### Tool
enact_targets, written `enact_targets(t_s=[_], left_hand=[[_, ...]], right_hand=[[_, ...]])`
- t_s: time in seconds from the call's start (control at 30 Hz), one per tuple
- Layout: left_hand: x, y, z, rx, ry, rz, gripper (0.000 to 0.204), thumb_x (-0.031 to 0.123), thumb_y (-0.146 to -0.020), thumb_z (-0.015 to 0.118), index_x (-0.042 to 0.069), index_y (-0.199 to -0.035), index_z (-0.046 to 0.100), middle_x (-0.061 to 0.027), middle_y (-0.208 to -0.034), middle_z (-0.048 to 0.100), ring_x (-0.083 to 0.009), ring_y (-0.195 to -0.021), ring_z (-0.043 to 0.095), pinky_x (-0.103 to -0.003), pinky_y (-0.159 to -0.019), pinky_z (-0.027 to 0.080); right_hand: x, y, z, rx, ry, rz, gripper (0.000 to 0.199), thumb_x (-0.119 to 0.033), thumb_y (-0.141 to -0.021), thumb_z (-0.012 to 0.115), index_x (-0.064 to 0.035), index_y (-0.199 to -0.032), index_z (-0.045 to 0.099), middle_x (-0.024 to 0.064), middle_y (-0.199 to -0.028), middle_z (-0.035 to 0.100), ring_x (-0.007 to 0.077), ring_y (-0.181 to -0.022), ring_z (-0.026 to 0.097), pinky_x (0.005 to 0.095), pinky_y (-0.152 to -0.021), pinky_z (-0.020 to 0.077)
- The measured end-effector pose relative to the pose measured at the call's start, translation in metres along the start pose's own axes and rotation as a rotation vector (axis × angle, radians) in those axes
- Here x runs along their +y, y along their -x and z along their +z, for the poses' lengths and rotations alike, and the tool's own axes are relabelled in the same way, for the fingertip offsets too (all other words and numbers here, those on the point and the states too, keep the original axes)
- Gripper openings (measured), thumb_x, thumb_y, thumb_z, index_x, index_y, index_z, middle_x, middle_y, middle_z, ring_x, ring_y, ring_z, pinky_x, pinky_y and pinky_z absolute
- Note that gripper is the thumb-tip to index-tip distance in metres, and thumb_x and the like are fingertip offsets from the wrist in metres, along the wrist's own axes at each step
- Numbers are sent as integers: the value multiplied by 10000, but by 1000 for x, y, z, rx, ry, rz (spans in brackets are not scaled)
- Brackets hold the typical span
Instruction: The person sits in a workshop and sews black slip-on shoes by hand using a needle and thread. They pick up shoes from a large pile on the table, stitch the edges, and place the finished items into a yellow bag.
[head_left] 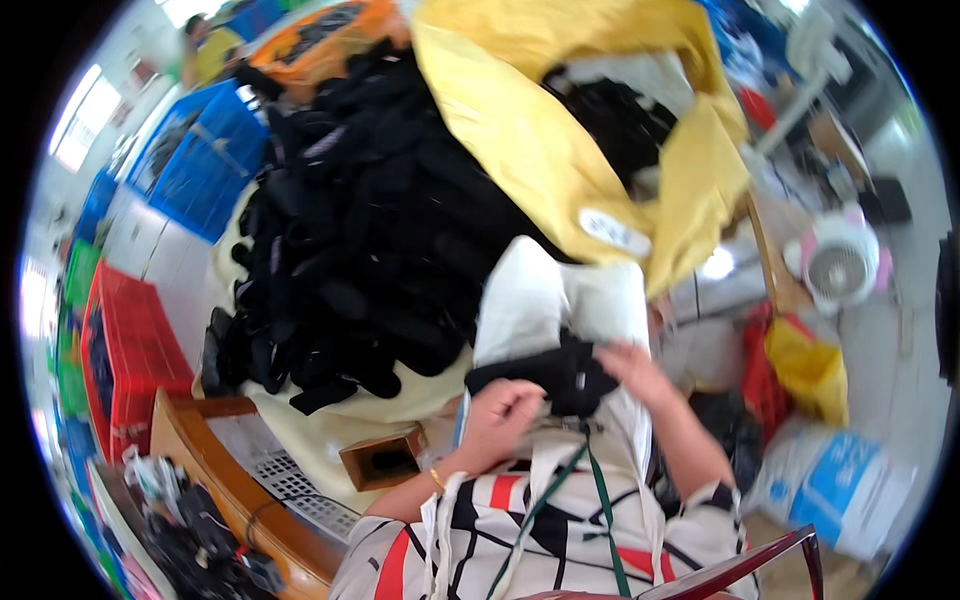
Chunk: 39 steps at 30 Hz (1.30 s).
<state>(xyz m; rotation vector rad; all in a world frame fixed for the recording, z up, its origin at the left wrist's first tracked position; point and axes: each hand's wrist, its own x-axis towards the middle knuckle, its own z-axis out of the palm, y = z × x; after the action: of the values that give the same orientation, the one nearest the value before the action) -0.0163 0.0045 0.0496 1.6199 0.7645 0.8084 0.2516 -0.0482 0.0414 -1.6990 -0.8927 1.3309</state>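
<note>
Across my lap, over white cloth, lies a black sock with a small pale mark on it. My left hand is closed at its near left edge, the fingers curled in a pinch on the fabric. At the sock's right end is my right hand, its fingers stretched out flat and slightly blurred, touching the edge. Beyond my knees, to the left, spreads a large heap of black socks on a pale sheet. A yellow sack, its mouth gaping, holds more black pieces.
Left of me stand a wooden stool-like frame, a small cardboard box, a red crate and a blue crate. To the right are a white and pink fan, a yellow bag and a white-blue package.
</note>
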Motion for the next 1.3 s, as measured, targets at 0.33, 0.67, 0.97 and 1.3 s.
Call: enact_targets(t_s=[0.33,0.67,0.97,1.3], left_hand=[[-50,-58,-21,98,-660,28,432,244,-899,665,23,-1241,518,-139,-987,582,-292,-885,575,-389,-782,479],[-101,-76,-10,148,-792,131,272,228,-910,647,43,-763,511,-129,-722,546,-359,-701,551,-462,-626,438],[-73,-82,-6,122,-1045,162,185,209,-895,664,61,-905,554,-123,-906,600,-347,-871,568,-443,-718,479],[-35,-69,61,-370,-460,178,257,212,-918,683,-4,-1043,626,-114,-1033,659,-260,-921,621,-355,-809,499]], right_hand=[[-62,-45,-74,382,-416,-395,370,-311,-1008,589,46,-1091,636,52,-930,622,137,-840,611,287,-829,515],[87,34,-63,412,-548,-63,235,-223,-1012,583,-6,-986,669,10,-820,618,104,-720,588,247,-691,490],[96,53,-26,401,188,-255,171,-130,-890,700,-19,-1018,679,74,-837,654,170,-735,605,263,-705,494],[83,60,-3,220,801,-562,143,-138,-778,737,-61,-844,636,115,-844,601,322,-852,603,414,-733,515]])
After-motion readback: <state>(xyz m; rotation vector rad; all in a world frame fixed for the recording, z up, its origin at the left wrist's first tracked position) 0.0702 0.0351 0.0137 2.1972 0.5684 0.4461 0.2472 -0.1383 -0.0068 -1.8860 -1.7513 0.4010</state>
